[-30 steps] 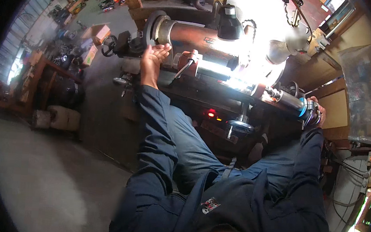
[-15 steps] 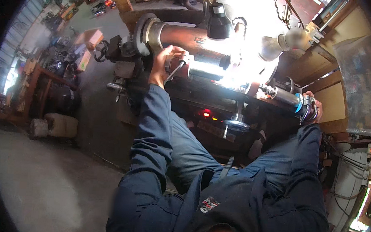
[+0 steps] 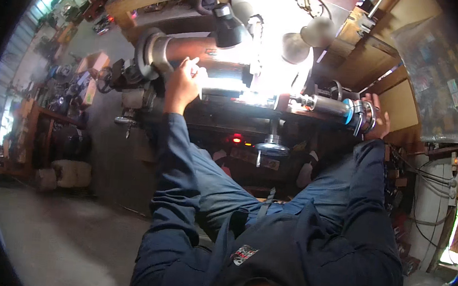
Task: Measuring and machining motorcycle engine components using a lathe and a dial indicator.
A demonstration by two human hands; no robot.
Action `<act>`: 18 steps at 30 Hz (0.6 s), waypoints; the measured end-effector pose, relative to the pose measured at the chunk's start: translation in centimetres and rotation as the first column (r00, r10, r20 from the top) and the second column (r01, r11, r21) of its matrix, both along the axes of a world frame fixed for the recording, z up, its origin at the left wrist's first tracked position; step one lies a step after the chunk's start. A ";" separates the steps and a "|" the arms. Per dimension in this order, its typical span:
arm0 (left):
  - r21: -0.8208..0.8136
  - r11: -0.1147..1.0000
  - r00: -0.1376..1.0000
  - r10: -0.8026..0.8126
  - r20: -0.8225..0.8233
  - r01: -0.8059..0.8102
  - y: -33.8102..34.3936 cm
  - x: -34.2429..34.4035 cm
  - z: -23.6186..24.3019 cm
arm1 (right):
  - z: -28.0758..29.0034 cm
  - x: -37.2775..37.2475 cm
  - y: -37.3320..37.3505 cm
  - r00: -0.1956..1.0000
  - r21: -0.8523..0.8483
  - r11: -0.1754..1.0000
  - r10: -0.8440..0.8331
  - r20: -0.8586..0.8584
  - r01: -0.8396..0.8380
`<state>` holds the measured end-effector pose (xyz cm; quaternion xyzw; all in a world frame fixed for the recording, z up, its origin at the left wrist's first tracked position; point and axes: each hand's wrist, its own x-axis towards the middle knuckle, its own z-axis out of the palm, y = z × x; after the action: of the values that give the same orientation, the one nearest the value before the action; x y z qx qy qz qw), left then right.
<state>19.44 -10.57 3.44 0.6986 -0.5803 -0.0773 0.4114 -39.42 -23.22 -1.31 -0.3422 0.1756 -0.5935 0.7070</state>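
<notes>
Has a silver spindle (image 3: 330,106) along the front edge of the machine bed (image 3: 214,119), toward its right end. Runs left to right in its long axis, sloping slightly down rightward in view, between both hands. Points its right end, with a ring handle (image 3: 371,115), at the right hand (image 3: 379,128), just beside it with fingers spread; cannot tell whether touching. Has the left hand (image 3: 184,88) well left of the spindle, with fingers partly curled; cannot tell whether gripping anything.
</notes>
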 end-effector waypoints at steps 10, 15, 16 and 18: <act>0.118 0.988 0.989 -0.111 0.102 0.099 -0.4 -0.5 2.3 | -6.6 1.2 -11.1 0.799 0.499 0.864 0.345 -0.493 -0.065; 0.110 0.985 0.985 -0.120 -0.124 0.134 -1.6 -1.4 1.9 | -8.5 -3.3 -14.0 0.507 0.373 0.928 0.333 -0.795 -0.024; 0.121 0.984 0.986 -0.114 -0.118 0.128 -1.5 -1.1 1.8 | -9.6 -3.7 -13.5 0.512 0.382 0.924 0.343 -0.788 -0.031; 0.093 0.988 0.992 -0.121 -0.025 0.123 -1.4 -1.0 2.0 | -11.7 -4.3 -11.9 0.513 0.707 0.705 0.626 -0.587 -0.051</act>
<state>18.42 -12.00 5.45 0.6797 -0.6135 -0.1363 0.3781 -43.70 -35.17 -13.02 -0.3508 0.5771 -0.1223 0.7273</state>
